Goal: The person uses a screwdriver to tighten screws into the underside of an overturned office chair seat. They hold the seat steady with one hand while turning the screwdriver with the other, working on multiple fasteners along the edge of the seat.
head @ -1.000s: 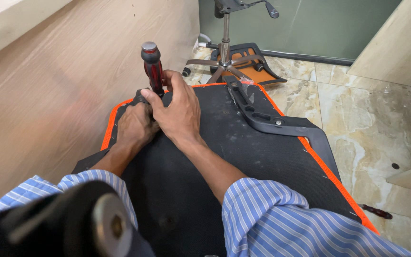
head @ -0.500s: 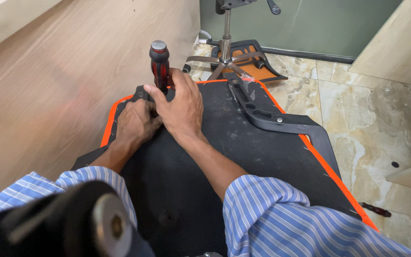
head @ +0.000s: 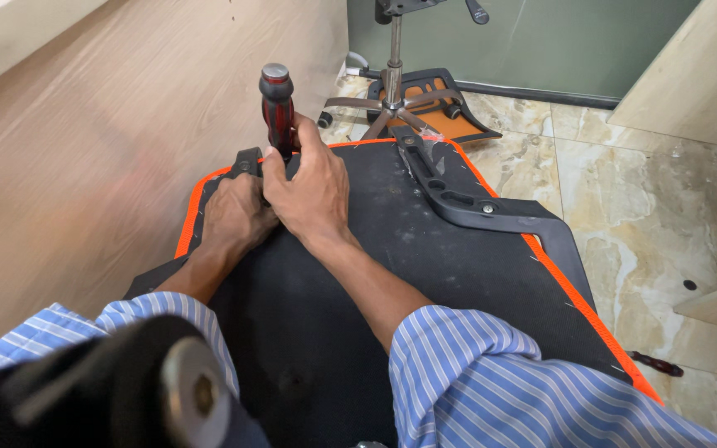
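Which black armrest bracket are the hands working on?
The left bracket, mostly hidden under both hands beside the red-and-black screwdriver. The other bracket lies untouched along the seat's right orange edge.

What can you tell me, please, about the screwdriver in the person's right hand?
The screwdriver shows only its handle: dark red with black grip panels and a rounded grey cap on top, plastic or rubber by its look. It stands nearly upright, tilted slightly, near the far left edge of the black, orange-trimmed seat panel. The right hand wraps its lower part; the left hand presses the panel just beside it. Its shaft and tip are hidden behind the hands.
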